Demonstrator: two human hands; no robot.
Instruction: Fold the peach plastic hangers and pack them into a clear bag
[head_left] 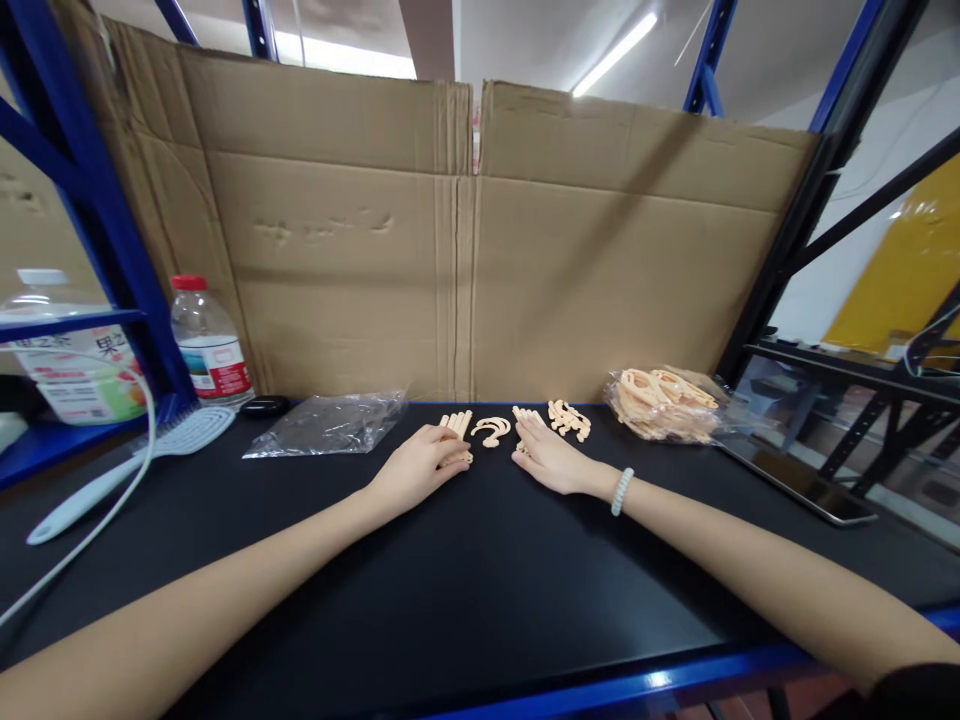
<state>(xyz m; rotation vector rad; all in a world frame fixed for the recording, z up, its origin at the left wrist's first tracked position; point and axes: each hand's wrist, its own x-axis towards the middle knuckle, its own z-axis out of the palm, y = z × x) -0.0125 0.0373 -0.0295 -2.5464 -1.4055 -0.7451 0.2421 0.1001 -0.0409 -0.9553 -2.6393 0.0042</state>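
Note:
My left hand (421,462) rests on the black tabletop, its fingers and thumb closed around a small row of pale wooden sticks (459,420) whose far ends show past the knuckles. My right hand (551,457) lies palm down, fingers stretched over another group of pale wooden pieces (528,413), mostly hidden under it. Between the hands are curved wooden pieces (493,427), apart from both. Just beyond my right hand lie several small knobbed wooden pieces (571,420).
A clear plastic bag (330,422) lies at the left, beside a black oval object (264,406), a pale blue hairbrush (180,435) and a red-capped bottle (212,350). A bag of wooden pieces (664,402) and a flat dark tablet-like device (795,483) are at the right. Cardboard (345,240) stands behind.

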